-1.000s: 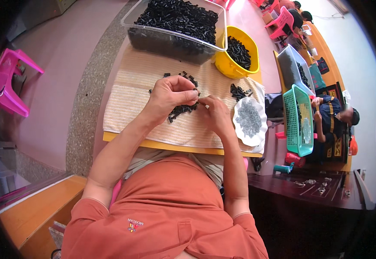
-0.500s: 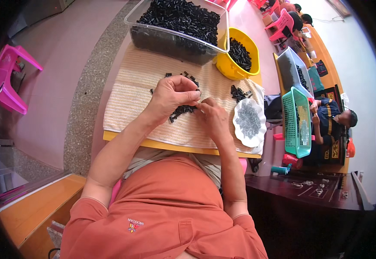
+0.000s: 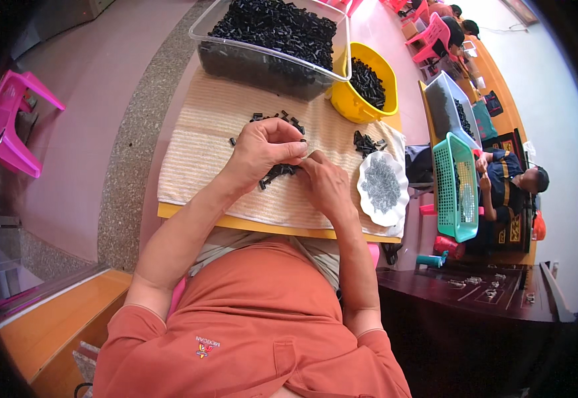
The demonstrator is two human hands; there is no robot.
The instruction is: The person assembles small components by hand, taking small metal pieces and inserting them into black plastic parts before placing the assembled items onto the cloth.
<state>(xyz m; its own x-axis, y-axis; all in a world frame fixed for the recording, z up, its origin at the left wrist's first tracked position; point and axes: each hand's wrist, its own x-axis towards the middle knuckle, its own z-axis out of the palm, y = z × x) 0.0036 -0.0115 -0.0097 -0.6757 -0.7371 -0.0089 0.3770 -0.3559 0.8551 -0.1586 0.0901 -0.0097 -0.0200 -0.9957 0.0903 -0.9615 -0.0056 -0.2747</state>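
Both of my hands meet fingertip to fingertip above the towel. My left hand (image 3: 259, 156) pinches a small black piece (image 3: 303, 140) between thumb and forefinger, only its dark end showing. My right hand (image 3: 327, 184) is closed in a pinch against the left fingertips; whatever it holds is too small to make out. Loose short black tubular pieces (image 3: 277, 174) lie under and around my hands. To the right, a white scalloped dish (image 3: 383, 216) holds many tiny clear pieces, and a small pile of black pieces (image 3: 364, 144) lies just beyond it.
The striped towel (image 3: 193, 152) covers a small table. At its far side stand a clear plastic bin (image 3: 256, 68) and a yellow bucket (image 3: 349, 106), both with black pieces. Right of me, a person (image 3: 505, 182) works by a green basket (image 3: 447, 199). A pink stool (image 3: 10, 126) stands left.
My right fingers have shifted slightly and curl closer against the left fingertips. The left hand keeps its pinch almost in place.
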